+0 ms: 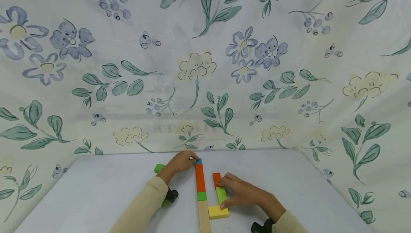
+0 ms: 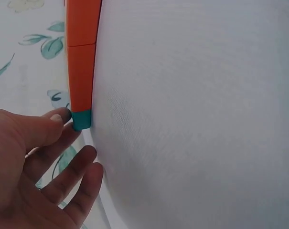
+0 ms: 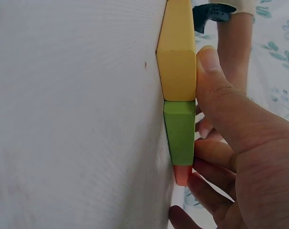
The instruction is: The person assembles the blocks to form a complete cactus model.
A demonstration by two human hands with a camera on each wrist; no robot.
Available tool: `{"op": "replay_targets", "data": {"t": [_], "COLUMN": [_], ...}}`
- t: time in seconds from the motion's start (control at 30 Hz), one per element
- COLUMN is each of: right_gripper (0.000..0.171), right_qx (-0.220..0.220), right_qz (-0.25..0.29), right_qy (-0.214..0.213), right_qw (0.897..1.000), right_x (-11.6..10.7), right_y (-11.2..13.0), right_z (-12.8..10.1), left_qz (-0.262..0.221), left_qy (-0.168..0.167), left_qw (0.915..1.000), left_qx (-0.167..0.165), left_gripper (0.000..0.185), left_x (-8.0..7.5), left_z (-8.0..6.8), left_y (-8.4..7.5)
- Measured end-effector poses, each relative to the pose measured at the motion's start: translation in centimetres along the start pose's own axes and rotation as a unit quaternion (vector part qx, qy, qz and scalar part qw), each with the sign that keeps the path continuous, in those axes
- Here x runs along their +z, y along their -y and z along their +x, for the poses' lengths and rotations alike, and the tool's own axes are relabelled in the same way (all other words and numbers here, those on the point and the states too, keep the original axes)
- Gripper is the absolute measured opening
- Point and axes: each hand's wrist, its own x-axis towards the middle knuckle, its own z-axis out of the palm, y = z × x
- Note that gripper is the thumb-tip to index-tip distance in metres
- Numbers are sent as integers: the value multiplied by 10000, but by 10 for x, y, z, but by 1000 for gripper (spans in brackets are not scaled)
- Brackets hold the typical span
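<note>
A straight row of blocks runs away from me in the head view: a tan block [image 1: 204, 217], a small green block [image 1: 202, 196], orange-red blocks [image 1: 200, 178] and a small blue block [image 1: 198, 161] at the far end. My left hand [image 1: 183, 160] touches that blue block with its fingertips; in the left wrist view the lower fingers are spread apart. To the right, a yellow block [image 1: 218, 212] juts sideways from the row, followed by a light green block [image 1: 221, 195] and a short orange-red block [image 1: 216, 178]. My right hand [image 1: 242, 191] rests its thumb on the yellow block and its fingers along the others.
Beyond my left forearm lies a loose green block [image 1: 159, 168], and another green piece [image 1: 164, 203] is mostly hidden by the sleeve. The white table [image 1: 106, 186] ends at a flower-patterned cloth [image 1: 196, 115] behind it. Dark camera mounts are worn on both wrists.
</note>
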Motion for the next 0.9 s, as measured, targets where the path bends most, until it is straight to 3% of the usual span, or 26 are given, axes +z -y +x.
{"op": "replay_targets", "data": {"t": [0.2,0.3,0.4,0.7,0.9], "right_gripper": [73,73,74,74,74], "right_qx": [40,63,71,174,-19], "right_qz": [38,69,31,192,206], "right_qy": [113,127,80,81,98], "right_qw": [9999,9999,9999,9996,9997], "right_x": [4,1,-3,-8,-2], "right_y": [3,4,4,1,0], "right_z": [1,0,-1,-4,-1], "left_qz": [146,232,286,339,179], "left_qy": [-121,-300,-245,596,539], "left_qw": [9994,9981,9976,9973,9983], "left_qx": [297,494,589,255,153], "left_gripper": [19,19,20,22,24], "left_x": [-6,-15,-29,-61,-75], "left_z": [-14,-24,-38,-112,-157], "left_y": [3,2,-4,-17,-9]}}
